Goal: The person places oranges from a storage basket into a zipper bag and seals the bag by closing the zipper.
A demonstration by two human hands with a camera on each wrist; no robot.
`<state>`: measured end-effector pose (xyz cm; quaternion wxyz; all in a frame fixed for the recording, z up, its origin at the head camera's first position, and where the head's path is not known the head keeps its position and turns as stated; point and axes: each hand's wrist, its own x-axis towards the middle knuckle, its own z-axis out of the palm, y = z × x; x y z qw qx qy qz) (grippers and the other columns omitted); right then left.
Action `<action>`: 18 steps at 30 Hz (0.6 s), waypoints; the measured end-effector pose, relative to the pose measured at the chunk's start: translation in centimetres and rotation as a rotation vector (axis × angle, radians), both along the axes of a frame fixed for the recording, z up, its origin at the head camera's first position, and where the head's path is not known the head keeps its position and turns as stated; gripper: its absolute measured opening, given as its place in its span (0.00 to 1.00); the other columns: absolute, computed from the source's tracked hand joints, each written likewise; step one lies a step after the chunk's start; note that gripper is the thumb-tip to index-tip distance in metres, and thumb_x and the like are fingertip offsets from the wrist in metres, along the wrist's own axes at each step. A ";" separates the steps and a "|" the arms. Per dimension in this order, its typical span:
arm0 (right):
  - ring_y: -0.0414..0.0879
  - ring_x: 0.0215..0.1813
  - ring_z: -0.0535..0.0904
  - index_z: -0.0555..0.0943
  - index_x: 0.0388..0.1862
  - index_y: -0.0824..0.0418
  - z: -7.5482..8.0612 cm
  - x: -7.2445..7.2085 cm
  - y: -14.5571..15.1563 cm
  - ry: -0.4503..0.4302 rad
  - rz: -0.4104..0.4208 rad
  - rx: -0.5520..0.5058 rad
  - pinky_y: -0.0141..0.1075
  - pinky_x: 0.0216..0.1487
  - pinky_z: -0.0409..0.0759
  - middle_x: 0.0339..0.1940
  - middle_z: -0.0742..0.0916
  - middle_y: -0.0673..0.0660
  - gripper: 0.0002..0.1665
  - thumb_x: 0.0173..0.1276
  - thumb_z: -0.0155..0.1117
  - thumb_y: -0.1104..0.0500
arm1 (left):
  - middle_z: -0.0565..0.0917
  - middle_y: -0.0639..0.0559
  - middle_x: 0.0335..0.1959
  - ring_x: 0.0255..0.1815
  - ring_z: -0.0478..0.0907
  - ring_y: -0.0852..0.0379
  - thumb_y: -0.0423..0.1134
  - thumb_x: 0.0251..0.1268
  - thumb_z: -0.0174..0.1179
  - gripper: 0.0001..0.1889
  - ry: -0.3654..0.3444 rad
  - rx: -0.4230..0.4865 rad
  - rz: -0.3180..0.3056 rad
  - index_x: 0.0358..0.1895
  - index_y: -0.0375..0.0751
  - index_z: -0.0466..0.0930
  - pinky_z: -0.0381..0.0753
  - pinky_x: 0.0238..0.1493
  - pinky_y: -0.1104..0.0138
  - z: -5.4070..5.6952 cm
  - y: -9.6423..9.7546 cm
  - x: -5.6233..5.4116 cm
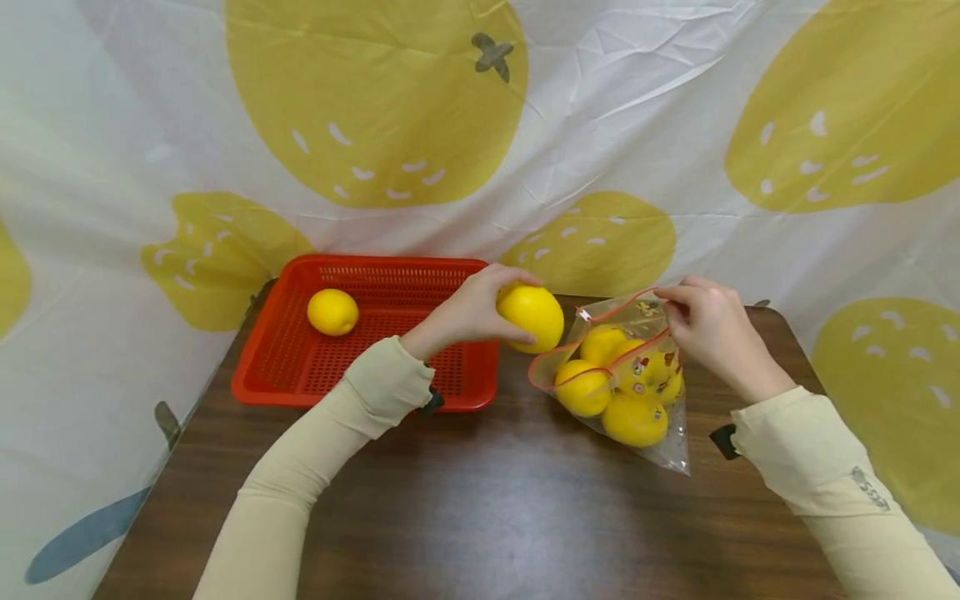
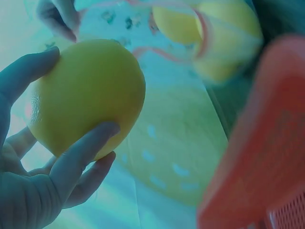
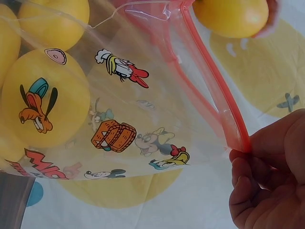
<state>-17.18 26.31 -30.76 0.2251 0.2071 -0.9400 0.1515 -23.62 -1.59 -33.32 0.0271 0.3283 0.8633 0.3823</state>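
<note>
1. The yellow fruit (image 1: 534, 321) in your left hand (image 1: 472, 308) is up between the red basket (image 1: 483, 392) and the clear bag (image 1: 677, 437), just beside the bag's mouth; you can't tell from these views whether it touches the edge.

2. To do this step well, I'd bring the fruit in over the near part of the mouth, where the two red edges (image 3: 220, 86) stand apart, and clear the small white slider (image 1: 584, 314) so it doesn't snag.

3. Lower it instead of dropping it: the yellow fruits in the bag (image 1: 633, 417) already bunch near the opening, and a knock could roll one out. Aim for the looser space toward your right hand (image 1: 708, 321).

4. Your right hand is best used as an anchor: lift that corner slightly, so the film doesn't fold over under the load.

5. Left fingers: spread about as wide as the fruit and curled round it, with tips on opposite sides, so the grip looks secure. Release by parting them only once the fruit is supported.

6. Right fingers: thumb and fingertip pressed together, pinching the corner of the bag's red edge; the other fingers curl in toward the palm.

7. One more yellow fruit (image 1: 333, 312) lies in the basket, toward its left side.
</note>
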 end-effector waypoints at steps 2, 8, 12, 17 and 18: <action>0.44 0.19 0.65 0.82 0.38 0.73 0.0 -0.1 0.1 0.001 0.003 0.003 0.35 0.21 0.64 0.22 0.78 0.58 0.14 0.55 0.53 0.74 | 0.74 0.51 0.51 0.51 0.68 0.57 0.44 0.35 0.74 0.34 -0.016 0.031 -0.013 0.53 0.48 0.75 0.70 0.49 0.65 -0.1 0.8 0.3; 0.44 0.19 0.65 0.82 0.38 0.72 -0.1 -0.2 0.0 0.000 0.001 0.001 0.35 0.21 0.64 0.22 0.78 0.58 0.14 0.55 0.52 0.74 | 0.73 0.52 0.54 0.53 0.67 0.58 0.44 0.37 0.73 0.33 -0.033 0.079 -0.057 0.54 0.48 0.74 0.70 0.49 0.67 -0.6 3.3 1.2; 0.44 0.19 0.65 0.83 0.38 0.72 -0.1 -0.2 -0.1 0.000 0.002 0.001 0.34 0.21 0.64 0.22 0.78 0.59 0.15 0.55 0.52 0.74 | 0.73 0.51 0.54 0.53 0.67 0.57 0.44 0.38 0.73 0.33 -0.043 0.104 -0.079 0.55 0.47 0.74 0.70 0.49 0.67 -1.0 4.6 1.6; 0.44 0.19 0.65 0.83 0.38 0.72 -0.1 -0.2 0.0 0.005 -0.005 0.006 0.34 0.21 0.64 0.22 0.78 0.59 0.14 0.54 0.52 0.74 | 0.72 0.51 0.54 0.52 0.67 0.56 0.44 0.39 0.73 0.33 -0.081 0.133 -0.075 0.56 0.49 0.73 0.72 0.46 0.67 -1.2 6.0 2.0; 0.44 0.19 0.64 0.83 0.38 0.72 -0.2 -0.2 0.1 0.006 -0.006 0.006 0.34 0.20 0.64 0.22 0.78 0.59 0.14 0.54 0.52 0.74 | 0.72 0.51 0.54 0.51 0.67 0.56 0.44 0.39 0.72 0.33 -0.086 0.135 -0.072 0.56 0.49 0.73 0.72 0.45 0.67 -1.2 6.3 2.0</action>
